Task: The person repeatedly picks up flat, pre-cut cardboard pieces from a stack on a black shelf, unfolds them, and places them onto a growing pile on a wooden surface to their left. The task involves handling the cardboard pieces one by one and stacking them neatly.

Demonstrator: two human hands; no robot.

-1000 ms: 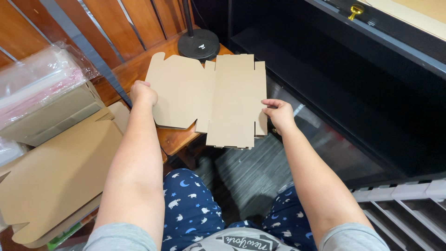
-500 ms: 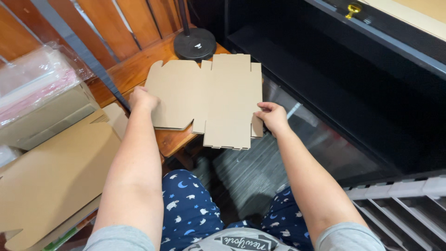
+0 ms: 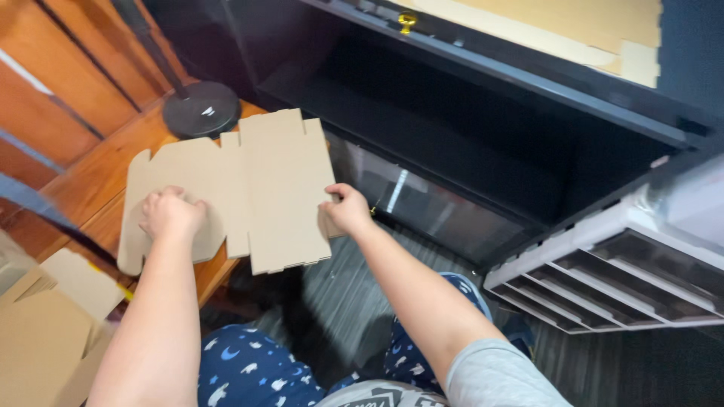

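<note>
Flat cardboard box blank [image 3: 256,188], tan, die-cut with flaps and notches, lies partly on the wooden desk [image 3: 90,181]; its near right part overhangs the desk edge above the dark striped floor [image 3: 362,301]. Your left hand [image 3: 172,213] rests knuckles-up on the blank's left panel, fingers curled down against the card; grip there looks like a press more than a pinch, and whether the fingers wrap an edge cannot be told. Your right hand [image 3: 348,209] has its grip closed on the blank's right edge, thumb on top, fingers beneath. A round black stand base [image 3: 202,109] sits on the desk just beyond the blank's far edge. More tan cardboard [image 3: 45,332] lies at lower left. A dark open cabinet [image 3: 467,128] stands ahead; grey plastic drawers [image 3: 626,279] to your right.
</note>
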